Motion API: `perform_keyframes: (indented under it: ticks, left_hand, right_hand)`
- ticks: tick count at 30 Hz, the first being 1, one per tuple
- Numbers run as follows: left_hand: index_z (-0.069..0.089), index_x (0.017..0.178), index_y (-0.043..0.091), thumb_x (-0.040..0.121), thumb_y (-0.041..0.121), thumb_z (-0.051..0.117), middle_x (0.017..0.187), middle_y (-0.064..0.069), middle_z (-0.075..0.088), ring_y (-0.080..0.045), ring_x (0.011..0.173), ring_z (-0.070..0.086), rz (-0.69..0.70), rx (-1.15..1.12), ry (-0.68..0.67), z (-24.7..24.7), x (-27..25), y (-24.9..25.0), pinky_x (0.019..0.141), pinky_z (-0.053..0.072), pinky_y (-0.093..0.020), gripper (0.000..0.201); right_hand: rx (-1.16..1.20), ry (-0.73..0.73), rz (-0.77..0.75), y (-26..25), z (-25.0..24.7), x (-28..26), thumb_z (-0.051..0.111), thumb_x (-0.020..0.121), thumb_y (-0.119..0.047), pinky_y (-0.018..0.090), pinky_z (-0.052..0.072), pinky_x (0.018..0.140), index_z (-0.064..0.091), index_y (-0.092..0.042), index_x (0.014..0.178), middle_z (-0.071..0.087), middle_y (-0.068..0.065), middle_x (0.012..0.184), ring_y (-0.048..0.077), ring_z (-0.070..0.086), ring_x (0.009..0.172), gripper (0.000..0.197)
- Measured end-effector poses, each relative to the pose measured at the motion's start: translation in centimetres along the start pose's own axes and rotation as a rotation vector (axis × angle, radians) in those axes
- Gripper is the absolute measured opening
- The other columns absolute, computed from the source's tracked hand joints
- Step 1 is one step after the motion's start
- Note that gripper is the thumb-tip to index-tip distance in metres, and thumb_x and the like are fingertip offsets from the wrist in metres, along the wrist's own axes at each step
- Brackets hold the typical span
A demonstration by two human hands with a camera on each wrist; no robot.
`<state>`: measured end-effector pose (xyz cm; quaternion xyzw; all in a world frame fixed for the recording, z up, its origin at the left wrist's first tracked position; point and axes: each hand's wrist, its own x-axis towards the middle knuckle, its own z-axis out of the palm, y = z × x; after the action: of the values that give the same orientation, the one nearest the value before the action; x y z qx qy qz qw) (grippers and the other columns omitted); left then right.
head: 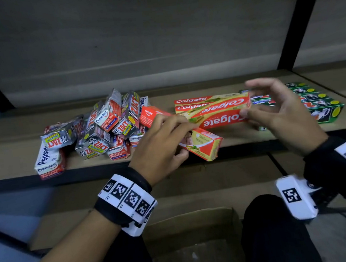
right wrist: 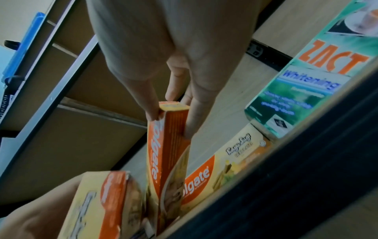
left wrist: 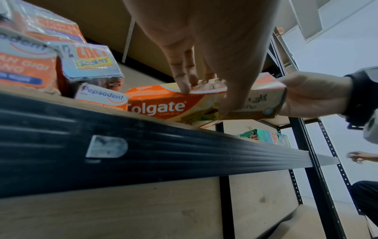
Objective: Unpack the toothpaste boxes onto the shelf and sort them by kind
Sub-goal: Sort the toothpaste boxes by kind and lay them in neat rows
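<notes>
An orange and yellow Colgate box (head: 221,114) (right wrist: 169,145) hangs just above the shelf (head: 244,137). My right hand (head: 280,112) (right wrist: 163,48) pinches its right end between thumb and fingers. My left hand (head: 160,144) (left wrist: 204,48) grips its left end, together with a second Colgate box (head: 204,145) (right wrist: 102,202) that juts over the shelf's front edge. Two more Colgate boxes (head: 192,103) lie flat behind. Green Zact boxes (head: 321,104) (right wrist: 306,80) lie in a row to the right. On the left is a loose heap of Pepsodent and Zact Smokers boxes (head: 96,129).
An open cardboard carton (head: 194,234) stands on the floor between my knees. The shelf has a black metal front rail (left wrist: 163,153) and black uprights (head: 297,23). Another person's hand (left wrist: 362,156) shows far to the right in the left wrist view.
</notes>
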<state>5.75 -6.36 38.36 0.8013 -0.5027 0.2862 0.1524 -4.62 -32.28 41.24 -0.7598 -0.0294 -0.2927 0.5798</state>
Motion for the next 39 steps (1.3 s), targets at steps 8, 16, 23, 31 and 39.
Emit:
perform_keyframes:
  ticks: [8,16,23,31,39]
  left_hand:
    - [0.060,0.126,0.028,0.078,0.032,0.069,0.123,0.008,0.058,-0.024,0.113,0.050,-0.030,0.070,-0.001,1.1,0.7,0.7,0.086,0.044,-0.043,0.049]
    - [0.060,0.119,0.027,0.076,0.039,0.073,0.119,0.006,0.056,-0.020,0.112,0.050,-0.047,0.010,-0.052,2.4,1.6,1.5,0.091,0.040,-0.035,0.047]
    - [0.057,0.119,0.027,0.075,0.037,0.076,0.120,0.005,0.054,-0.019,0.111,0.050,-0.079,0.003,-0.094,2.5,1.9,2.1,0.093,0.042,-0.039,0.049]
    - [0.055,0.121,0.026,0.075,0.038,0.077,0.122,0.005,0.053,-0.019,0.113,0.049,-0.082,-0.009,-0.115,2.7,1.9,2.0,0.095,0.043,-0.038,0.052]
    - [0.053,0.125,0.029,0.071,0.055,0.077,0.129,0.008,0.053,-0.018,0.117,0.050,-0.057,-0.030,-0.215,1.0,2.0,-0.9,0.095,0.044,-0.042,0.065]
  right_hand:
    - [0.072,-0.008,-0.018,-2.8,-1.8,3.7,0.061,0.092,0.003,0.026,0.056,0.086,0.057,-0.013,0.129,0.060,0.005,0.128,0.015,0.065,0.107,0.041]
    - [0.140,0.076,0.165,-0.5,1.4,3.6,0.091,0.064,-0.022,0.038,0.058,0.087,0.056,-0.021,0.130,0.067,0.009,0.118,0.022,0.068,0.108,0.074]
    - [0.317,0.306,0.238,1.5,4.3,2.4,0.092,0.062,-0.020,0.045,0.056,0.094,0.039,-0.019,0.131,0.065,0.009,0.121,0.019,0.067,0.111,0.088]
    - [0.278,0.396,0.347,1.3,7.1,3.3,0.091,0.054,-0.037,0.050,0.060,0.080,0.029,-0.038,0.130,0.065,0.007,0.115,0.024,0.072,0.097,0.098]
    - [0.090,0.176,0.158,-1.8,5.9,4.4,0.079,0.081,-0.016,0.043,0.057,0.091,0.048,-0.022,0.128,0.068,-0.006,0.118,0.007,0.066,0.109,0.057]
